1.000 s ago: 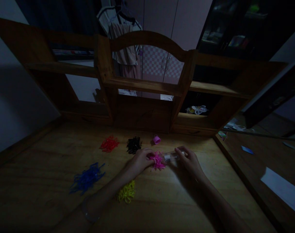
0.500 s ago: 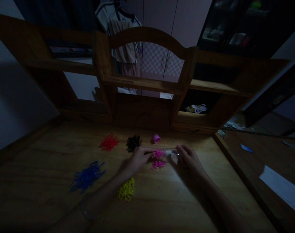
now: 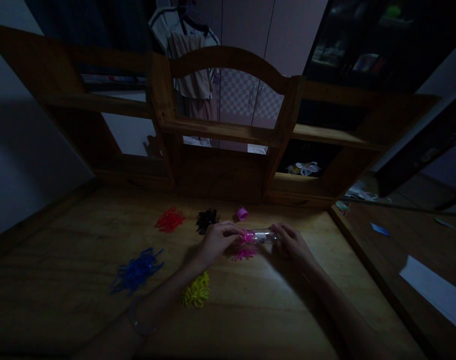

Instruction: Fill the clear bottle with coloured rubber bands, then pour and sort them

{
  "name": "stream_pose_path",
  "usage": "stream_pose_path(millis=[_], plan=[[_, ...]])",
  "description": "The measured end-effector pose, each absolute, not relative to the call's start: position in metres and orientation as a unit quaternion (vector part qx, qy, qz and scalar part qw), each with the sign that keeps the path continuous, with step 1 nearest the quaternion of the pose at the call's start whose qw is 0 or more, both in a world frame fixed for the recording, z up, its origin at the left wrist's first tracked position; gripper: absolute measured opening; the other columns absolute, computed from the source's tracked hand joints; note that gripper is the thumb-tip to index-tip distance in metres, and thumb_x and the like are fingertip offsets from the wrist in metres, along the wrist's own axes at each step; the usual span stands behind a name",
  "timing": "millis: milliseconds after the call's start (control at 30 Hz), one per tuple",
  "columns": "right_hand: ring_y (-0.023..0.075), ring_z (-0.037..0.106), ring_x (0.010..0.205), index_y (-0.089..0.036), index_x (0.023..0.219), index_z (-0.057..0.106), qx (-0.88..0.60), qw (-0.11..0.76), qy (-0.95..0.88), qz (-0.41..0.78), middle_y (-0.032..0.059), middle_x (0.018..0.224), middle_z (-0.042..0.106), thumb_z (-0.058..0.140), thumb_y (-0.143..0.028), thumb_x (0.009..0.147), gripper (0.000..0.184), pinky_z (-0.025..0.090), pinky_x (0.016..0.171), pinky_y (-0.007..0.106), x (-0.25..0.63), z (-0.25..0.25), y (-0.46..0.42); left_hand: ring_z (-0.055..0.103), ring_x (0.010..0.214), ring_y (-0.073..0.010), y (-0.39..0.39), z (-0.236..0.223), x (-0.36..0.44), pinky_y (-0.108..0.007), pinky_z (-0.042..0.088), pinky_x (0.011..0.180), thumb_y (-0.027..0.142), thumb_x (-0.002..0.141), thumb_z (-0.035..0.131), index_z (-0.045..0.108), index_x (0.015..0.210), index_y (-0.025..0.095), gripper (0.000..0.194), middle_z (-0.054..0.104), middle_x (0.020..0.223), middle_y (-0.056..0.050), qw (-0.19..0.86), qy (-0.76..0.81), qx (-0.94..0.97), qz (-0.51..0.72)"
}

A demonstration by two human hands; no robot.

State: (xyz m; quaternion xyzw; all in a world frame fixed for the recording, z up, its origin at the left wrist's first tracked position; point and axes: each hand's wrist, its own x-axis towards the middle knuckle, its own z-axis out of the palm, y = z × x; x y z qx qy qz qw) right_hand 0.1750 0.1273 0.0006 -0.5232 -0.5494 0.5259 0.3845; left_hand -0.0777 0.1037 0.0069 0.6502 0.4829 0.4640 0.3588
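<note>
My right hand (image 3: pixel 291 241) grips the base end of a small clear bottle (image 3: pixel 263 237), which lies sideways in the air with its mouth to the left. At that mouth, my left hand (image 3: pixel 222 241) pinches a bunch of pink rubber bands (image 3: pixel 246 235), part of them at the opening. Below on the wooden surface rests a smaller pile of pink bands (image 3: pixel 245 254). A pink cap (image 3: pixel 242 213) stands just beyond the hands. Past my left hand sits a black pile of bands (image 3: pixel 207 220), and near my left forearm a yellow pile (image 3: pixel 196 290).
Red bands (image 3: pixel 170 219) and blue bands (image 3: pixel 138 271) lie in separate piles to the left. A wooden shelf unit (image 3: pixel 220 132) rises along the back. On the lower surface at the right are a white paper strip (image 3: pixel 436 290) and a blue card (image 3: pixel 380 229).
My left hand has shifted slightly right, bringing the pink bands closer against the bottle's mouth. The bottle has turned a little in my right hand. The piles stay in place.
</note>
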Motion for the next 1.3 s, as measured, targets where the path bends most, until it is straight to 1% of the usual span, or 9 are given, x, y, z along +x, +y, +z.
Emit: stream_pose_path(millis=[200, 333, 500, 600, 733, 867, 1033, 1167, 1300], plan=[[0.0080, 0.035, 0.038, -0.021, 0.095, 0.064, -0.517, 0.376, -0.542, 0.546, -0.0070, 0.050, 0.047, 0.060, -0.062, 0.082, 0.043, 0.022, 0.036, 0.020, 0.174, 0.002, 0.127, 0.064, 0.068, -0.0135, 0.098, 0.011, -0.073, -0.023, 0.048, 0.064, 0.018, 0.074, 0.074, 0.076, 0.080, 0.020, 0.007, 0.073, 0.079, -0.001, 0.331, 0.520, 0.647, 0.449], [0.0073, 0.037, 0.038, -0.020, 0.094, 0.064, -0.523, 0.376, -0.539, 0.543, -0.0057, 0.055, 0.053, 0.063, -0.062, 0.081, 0.044, 0.024, 0.036, 0.019, 0.174, 0.002, 0.129, 0.055, 0.062, -0.0102, 0.093, 0.012, -0.071, -0.021, 0.041, 0.058, 0.019, 0.075, 0.075, 0.073, 0.078, 0.020, 0.004, 0.066, 0.074, 0.002, 0.276, 0.526, 0.667, 0.450], [0.0065, 0.037, 0.038, -0.020, 0.096, 0.065, -0.507, 0.370, -0.550, 0.550, -0.0056, 0.055, 0.053, 0.064, -0.060, 0.081, 0.042, 0.024, 0.035, 0.019, 0.174, 0.004, 0.129, 0.060, 0.087, -0.0142, 0.088, 0.018, -0.066, -0.021, 0.047, 0.066, 0.006, 0.071, 0.072, 0.068, 0.065, 0.016, 0.012, 0.058, 0.098, -0.004, 0.238, 0.475, 0.675, 0.512], [0.0066, 0.037, 0.037, -0.020, 0.096, 0.065, -0.499, 0.363, -0.556, 0.557, -0.0059, 0.052, 0.052, 0.065, -0.060, 0.081, 0.043, 0.024, 0.034, 0.018, 0.175, 0.005, 0.131, 0.062, 0.081, -0.0142, 0.089, 0.015, -0.066, -0.022, 0.049, 0.067, 0.004, 0.072, 0.071, 0.070, 0.065, 0.017, 0.015, 0.061, 0.085, -0.003, 0.261, 0.464, 0.672, 0.515], [0.0063, 0.038, 0.037, -0.019, 0.097, 0.066, -0.498, 0.364, -0.536, 0.577, -0.0047, 0.057, 0.056, 0.066, -0.061, 0.079, 0.045, 0.026, 0.033, 0.019, 0.178, 0.003, 0.134, 0.067, 0.076, -0.0152, 0.091, 0.007, -0.069, -0.024, 0.052, 0.071, 0.008, 0.076, 0.071, 0.078, 0.078, 0.022, 0.015, 0.071, 0.081, -0.002, 0.284, 0.465, 0.674, 0.498], [0.0065, 0.042, 0.041, -0.019, 0.097, 0.065, -0.493, 0.377, -0.512, 0.594, -0.0038, 0.063, 0.058, 0.068, -0.061, 0.078, 0.046, 0.031, 0.036, 0.019, 0.180, 0.001, 0.137, 0.071, 0.091, -0.0177, 0.091, 0.008, -0.072, -0.029, 0.055, 0.085, 0.007, 0.083, 0.061, 0.078, 0.094, 0.023, 0.026, 0.077, 0.098, -0.003, 0.288, 0.450, 0.692, 0.486], [0.0079, 0.049, 0.047, -0.020, 0.099, 0.063, -0.478, 0.381, -0.506, 0.608, -0.0019, 0.070, 0.062, 0.065, -0.058, 0.082, 0.042, 0.038, 0.043, 0.019, 0.183, 0.001, 0.137, 0.067, 0.110, -0.0186, 0.091, 0.013, -0.071, -0.035, 0.051, 0.099, 0.005, 0.087, 0.054, 0.073, 0.112, 0.024, 0.036, 0.072, 0.118, -0.005, 0.285, 0.403, 0.727, 0.476], [0.0091, 0.052, 0.051, -0.020, 0.101, 0.064, -0.469, 0.370, -0.517, 0.613, -0.0001, 0.076, 0.064, 0.065, -0.057, 0.083, 0.042, 0.042, 0.047, 0.021, 0.184, 0.001, 0.136, 0.068, 0.097, -0.0177, 0.091, 0.014, -0.070, -0.032, 0.055, 0.088, 0.013, 0.086, 0.064, 0.077, 0.096, 0.023, 0.019, 0.073, 0.102, -0.006, 0.249, 0.383, 0.722, 0.519], [0.0101, 0.054, 0.052, -0.019, 0.106, 0.065, -0.429, 0.335, -0.533, 0.648, 0.0010, 0.076, 0.065, 0.066, -0.057, 0.083, 0.044, 0.044, 0.050, 0.023, 0.183, 0.003, 0.130, 0.066, 0.084, -0.0152, 0.091, 0.014, -0.072, -0.027, 0.053, 0.076, 0.021, 0.082, 0.072, 0.076, 0.082, 0.021, 0.004, 0.067, 0.088, -0.004, 0.202, 0.394, 0.714, 0.542]])
